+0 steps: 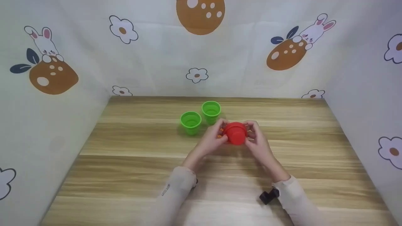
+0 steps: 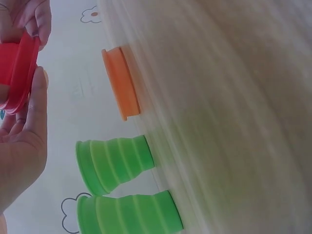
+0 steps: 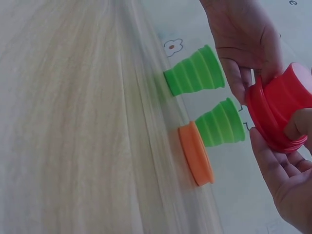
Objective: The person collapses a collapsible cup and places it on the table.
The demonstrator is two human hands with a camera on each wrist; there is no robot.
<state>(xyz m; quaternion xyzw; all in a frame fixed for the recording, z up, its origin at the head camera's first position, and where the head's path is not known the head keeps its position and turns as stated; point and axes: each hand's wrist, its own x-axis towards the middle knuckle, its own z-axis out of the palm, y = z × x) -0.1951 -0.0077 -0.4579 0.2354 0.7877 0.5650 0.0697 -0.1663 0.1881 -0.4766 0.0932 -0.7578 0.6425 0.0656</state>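
Observation:
Both hands hold a red collapsible cup (image 1: 236,134) above the table, its narrow base tilted toward the person and its wide rim facing away. My left hand (image 1: 213,138) grips its left side, while my right hand (image 1: 259,143) grips the right, with a thumb on the wall near the base in the right wrist view. The red cup (image 3: 291,92) looks partly folded there, with a short stepped wall. Beneath the hands, a flat orange collapsed cup (image 2: 122,84) lies on the table, mostly hidden by the left hand in the head view.
Two green ribbed cups stand upright left of the hands: a nearer one (image 1: 191,122) and a farther one (image 1: 211,110) close to the left fingers. The wood-grain table (image 1: 125,175) meets patterned cloth walls (image 1: 157,56) at the back and sides.

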